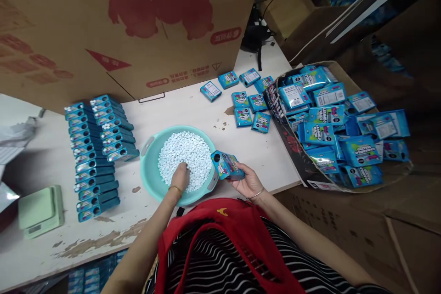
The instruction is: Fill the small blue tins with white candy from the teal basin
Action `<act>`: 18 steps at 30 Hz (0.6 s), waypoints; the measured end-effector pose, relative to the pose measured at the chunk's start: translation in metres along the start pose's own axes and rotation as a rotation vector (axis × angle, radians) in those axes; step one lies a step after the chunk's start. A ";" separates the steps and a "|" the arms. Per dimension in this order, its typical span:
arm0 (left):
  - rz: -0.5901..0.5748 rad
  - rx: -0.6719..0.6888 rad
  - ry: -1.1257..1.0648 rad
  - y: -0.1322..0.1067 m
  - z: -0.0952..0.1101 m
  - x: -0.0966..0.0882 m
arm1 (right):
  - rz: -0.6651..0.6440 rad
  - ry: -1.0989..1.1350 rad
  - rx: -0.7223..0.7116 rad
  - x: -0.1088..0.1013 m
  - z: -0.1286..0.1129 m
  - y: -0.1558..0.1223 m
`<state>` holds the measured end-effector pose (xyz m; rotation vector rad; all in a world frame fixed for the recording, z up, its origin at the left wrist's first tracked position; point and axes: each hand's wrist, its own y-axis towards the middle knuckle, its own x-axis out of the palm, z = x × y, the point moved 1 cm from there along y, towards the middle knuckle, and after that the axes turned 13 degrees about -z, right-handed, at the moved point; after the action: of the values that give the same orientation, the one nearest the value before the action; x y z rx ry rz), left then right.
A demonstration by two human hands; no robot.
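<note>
A turquoise bowl (149,179) in front of me holds a heap of small pale-blue candies (193,154). My left hand (179,178) is down in the candies, its fingers curled; their tips and whatever they grip are hidden. In my right hand (248,183) is a blue candy box (227,165), tilted beside the bowl's right rim, with the fingers wrapped round its near end. Left of the bowl, blue boxes (94,179) stand in two columns, with pale candies showing at many of their ends. Several more blue boxes (243,116) lie loose beyond the bowl to the right.
At the right, an open carton (289,147) is piled with blue boxes. A large cardboard box (69,23) stands along the back of the white table (172,112). A pale green scale (39,211) is at the left, near silvery bags (12,147). A black strap (258,43) lies at the back.
</note>
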<state>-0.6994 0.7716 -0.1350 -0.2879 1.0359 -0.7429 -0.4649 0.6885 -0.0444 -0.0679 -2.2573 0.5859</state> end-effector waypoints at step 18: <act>0.020 0.374 -0.055 -0.078 0.019 -0.119 | -0.165 -0.559 -0.057 -0.020 -0.010 0.028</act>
<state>-0.7514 0.7934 -0.0029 0.0242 0.8273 -0.8886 -0.4475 0.7126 -0.0641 0.2862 -2.7838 0.4931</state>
